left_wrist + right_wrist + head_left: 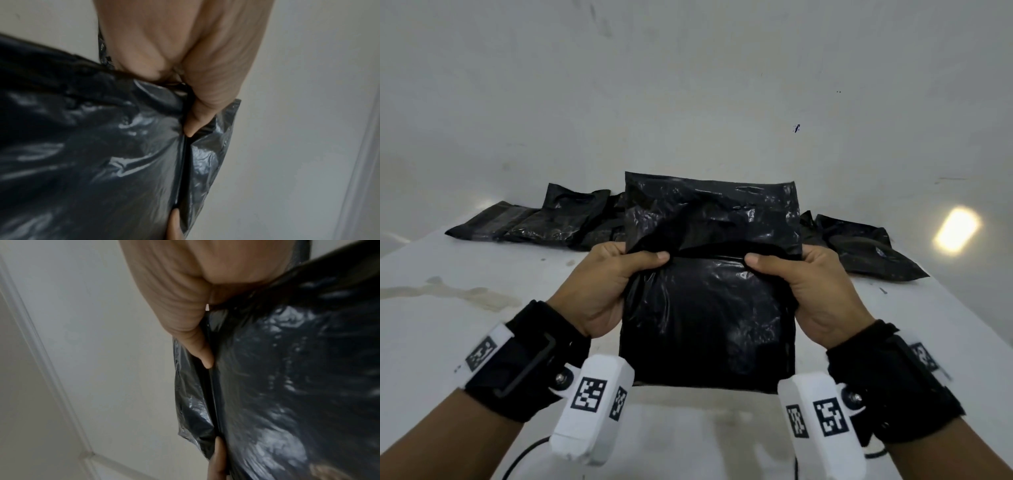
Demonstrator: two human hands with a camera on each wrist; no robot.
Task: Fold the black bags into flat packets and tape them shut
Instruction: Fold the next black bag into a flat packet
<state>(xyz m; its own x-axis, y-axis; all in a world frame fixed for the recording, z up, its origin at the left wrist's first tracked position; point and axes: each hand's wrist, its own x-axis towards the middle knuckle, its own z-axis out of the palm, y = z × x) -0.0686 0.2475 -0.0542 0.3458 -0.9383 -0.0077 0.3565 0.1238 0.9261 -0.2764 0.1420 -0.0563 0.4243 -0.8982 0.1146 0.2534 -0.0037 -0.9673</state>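
Both wrists, strapped in black bands carrying white tagged blocks, sit closest in the head view. Above them the left hand (599, 291) and right hand (815, 294) hold one black bag (709, 308) upright between them, its lower edge down at the white desk (441, 325). Each thumb lies across the near face of the bag at mid-height, the two tips pointing toward each other with a gap of black plastic between; the remaining fingers (193, 120) curl round the side edges to the back, so each hand pinches a side. The top part of the bag rises above the thumbs as a looser, crinkled flap, while the part below them looks smoother and flatter. In the left wrist view the fingers tuck into a fold along the bag's edge, and the right wrist view shows a fingertip of the right hand (180, 305) pressed into a like crease of the bag (287, 386). Behind the held bag, at the far side of the desk against the wall, lie more black bags: a row at the left (534, 222) and a heap at the right (859, 246)
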